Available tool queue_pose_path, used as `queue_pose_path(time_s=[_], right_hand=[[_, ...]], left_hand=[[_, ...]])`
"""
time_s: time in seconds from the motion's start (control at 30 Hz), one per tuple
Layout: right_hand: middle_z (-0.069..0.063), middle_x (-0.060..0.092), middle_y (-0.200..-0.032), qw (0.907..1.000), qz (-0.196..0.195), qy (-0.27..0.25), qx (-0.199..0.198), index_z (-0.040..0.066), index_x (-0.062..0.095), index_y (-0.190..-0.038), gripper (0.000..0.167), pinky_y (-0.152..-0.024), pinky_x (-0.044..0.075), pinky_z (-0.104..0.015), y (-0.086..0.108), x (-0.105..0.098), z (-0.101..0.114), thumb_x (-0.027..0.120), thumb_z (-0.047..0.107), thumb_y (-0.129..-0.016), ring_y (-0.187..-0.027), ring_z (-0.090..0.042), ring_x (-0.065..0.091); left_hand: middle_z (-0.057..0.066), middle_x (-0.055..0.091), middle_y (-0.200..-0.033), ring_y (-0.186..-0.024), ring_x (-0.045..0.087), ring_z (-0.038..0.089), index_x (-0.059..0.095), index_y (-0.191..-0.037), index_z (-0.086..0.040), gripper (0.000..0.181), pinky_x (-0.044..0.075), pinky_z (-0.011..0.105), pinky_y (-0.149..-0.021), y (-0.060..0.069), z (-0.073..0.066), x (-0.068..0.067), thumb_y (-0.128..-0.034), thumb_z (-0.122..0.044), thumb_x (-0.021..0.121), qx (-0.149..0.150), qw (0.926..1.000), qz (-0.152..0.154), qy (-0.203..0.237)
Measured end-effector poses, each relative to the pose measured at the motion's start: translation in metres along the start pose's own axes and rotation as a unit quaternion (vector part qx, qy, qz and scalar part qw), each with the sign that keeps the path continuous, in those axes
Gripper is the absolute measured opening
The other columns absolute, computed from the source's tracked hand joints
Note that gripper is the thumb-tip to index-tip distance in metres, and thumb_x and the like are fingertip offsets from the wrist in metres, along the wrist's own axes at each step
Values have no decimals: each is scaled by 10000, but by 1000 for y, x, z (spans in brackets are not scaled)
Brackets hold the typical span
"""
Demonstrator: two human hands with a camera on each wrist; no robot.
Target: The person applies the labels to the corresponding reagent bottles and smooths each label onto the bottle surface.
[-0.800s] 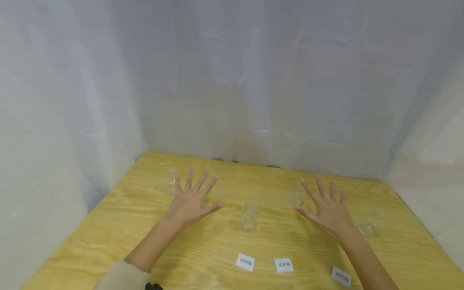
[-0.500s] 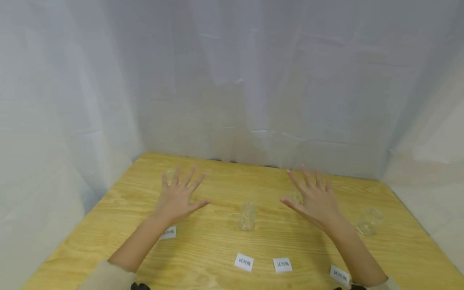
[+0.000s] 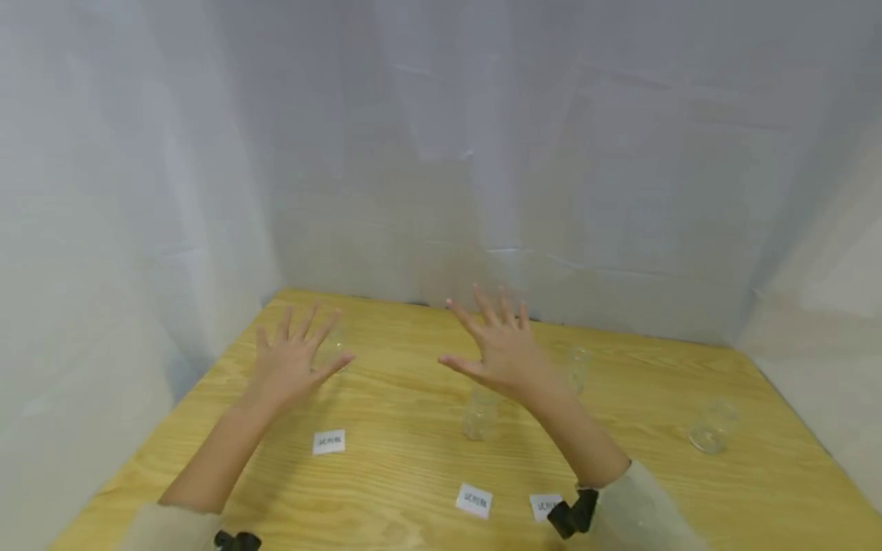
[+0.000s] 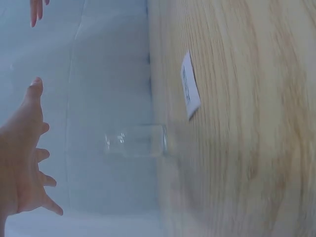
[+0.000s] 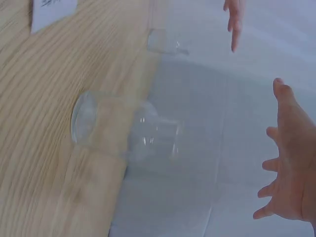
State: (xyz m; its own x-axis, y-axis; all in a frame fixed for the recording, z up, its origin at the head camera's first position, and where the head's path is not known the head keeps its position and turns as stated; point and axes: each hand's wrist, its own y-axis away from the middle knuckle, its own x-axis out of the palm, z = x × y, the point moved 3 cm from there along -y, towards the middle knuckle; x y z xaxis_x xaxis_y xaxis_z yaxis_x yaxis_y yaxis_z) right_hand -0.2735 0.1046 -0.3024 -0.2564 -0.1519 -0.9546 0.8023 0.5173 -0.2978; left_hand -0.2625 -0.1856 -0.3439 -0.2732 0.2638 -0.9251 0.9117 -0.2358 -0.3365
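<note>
My left hand (image 3: 289, 371) hovers over the left part of the table with its fingers spread, holding nothing. Just beyond it a clear glass bottle (image 3: 338, 346) stands partly hidden; the left wrist view shows this bottle (image 4: 140, 140) upright and apart from the hand. Fingers also splayed, my right hand (image 3: 504, 352) is held above the middle of the table. Below its wrist stands another glass bottle (image 3: 479, 417), seen close as a bottle (image 5: 111, 121) in the right wrist view. Neither hand touches a bottle.
More glass bottles stand to the right, one farther back (image 3: 577, 371) and one near the right side (image 3: 713, 428). White cards with handwriting lie at the left (image 3: 328, 441), front middle (image 3: 474, 500) and beside the right wristband (image 3: 543, 506). White curtains (image 3: 441, 153) surround the wooden table.
Both hands have moved left, the right one farther, from near the right-back bottle to above the middle. The left card has come into view; the rightmost card is now hidden by the right arm.
</note>
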Motion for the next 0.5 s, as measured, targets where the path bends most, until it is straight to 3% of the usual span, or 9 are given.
queue_pose_path(time_s=[0.23,0.5], right_hand=[[-114,59,-1512,9996,44,-182,-233,329,159,-1468,784,-1014,37,-617,-31,22,39,310,744,-821,-1319,-433,-13],[-107,196,-1490,9978,130,-646,-23,288,244,-1456,762,-998,175,-619,-62,54,69,397,698,-832,-1323,-432,95]], left_hand=[[174,44,-1505,-1309,-15,476,163,-1476,-181,709,25,725,-924,4,19,2,-921,-541,417,-338,9982,62,495],[213,56,-1492,-1285,80,518,130,-1479,-147,715,98,706,-941,0,34,25,-935,-516,413,-409,9879,163,1490]])
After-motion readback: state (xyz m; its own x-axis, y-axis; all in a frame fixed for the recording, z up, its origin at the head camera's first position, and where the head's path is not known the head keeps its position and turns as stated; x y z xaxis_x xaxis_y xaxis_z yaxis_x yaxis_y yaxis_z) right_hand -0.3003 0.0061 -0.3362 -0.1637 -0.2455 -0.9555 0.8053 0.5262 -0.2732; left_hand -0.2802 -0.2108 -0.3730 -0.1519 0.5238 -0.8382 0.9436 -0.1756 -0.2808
